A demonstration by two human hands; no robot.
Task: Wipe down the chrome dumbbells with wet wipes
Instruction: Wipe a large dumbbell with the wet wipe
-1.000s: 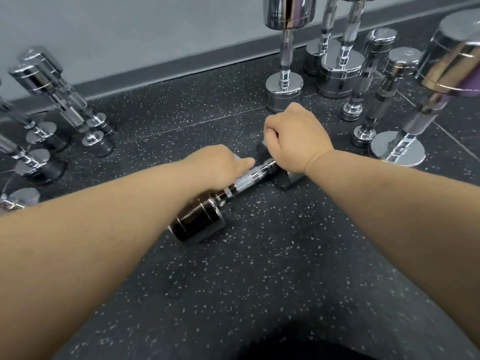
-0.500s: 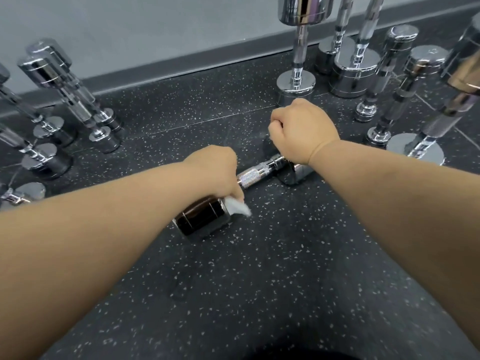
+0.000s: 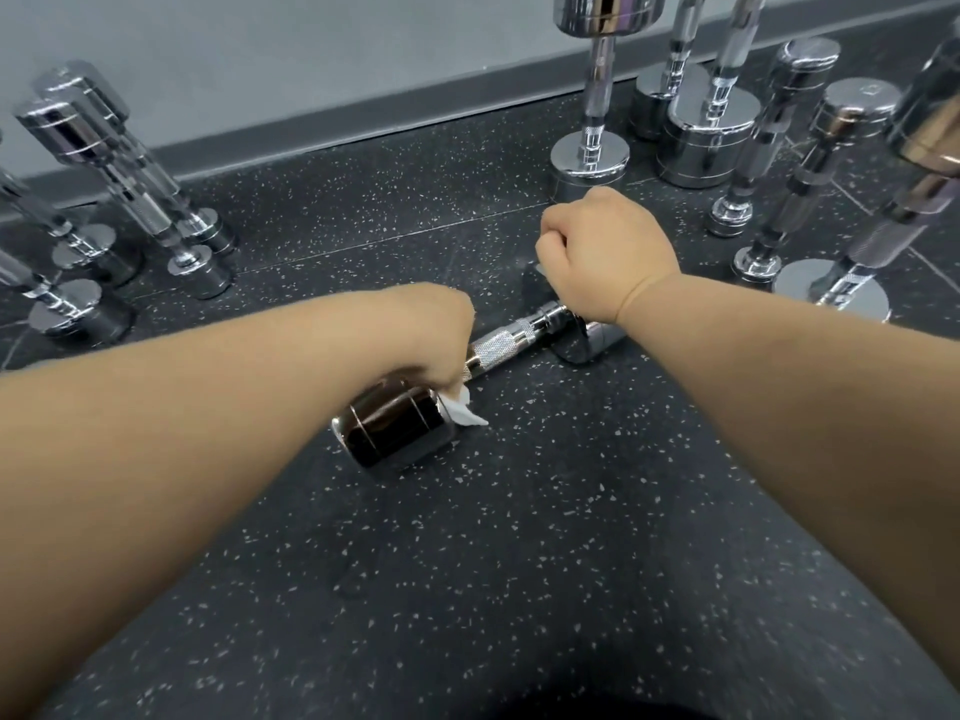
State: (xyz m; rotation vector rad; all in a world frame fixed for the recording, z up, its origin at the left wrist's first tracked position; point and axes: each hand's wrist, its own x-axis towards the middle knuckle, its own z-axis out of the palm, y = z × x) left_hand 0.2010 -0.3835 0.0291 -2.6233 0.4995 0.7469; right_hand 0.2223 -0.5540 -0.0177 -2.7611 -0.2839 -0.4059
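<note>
The left hand [image 3: 434, 337] is curled around a white wipe [image 3: 464, 412], pressing it where the handle meets the near head of the dumbbell [image 3: 501, 347]. The right hand [image 3: 605, 257] grips the far head in a fist, hiding most of it. The dumbbell lies on its side on the speckled floor [image 3: 519, 537]. Upright dumbbells [image 3: 591, 158] stand just beyond the right hand and further right. Another cluster [image 3: 150, 200] stands by the wall [image 3: 260, 54] at left.

glossy chrome dumbbell [image 3: 405, 426], knurled handle; matt speckled rubber floor [image 3: 519, 563].
</note>
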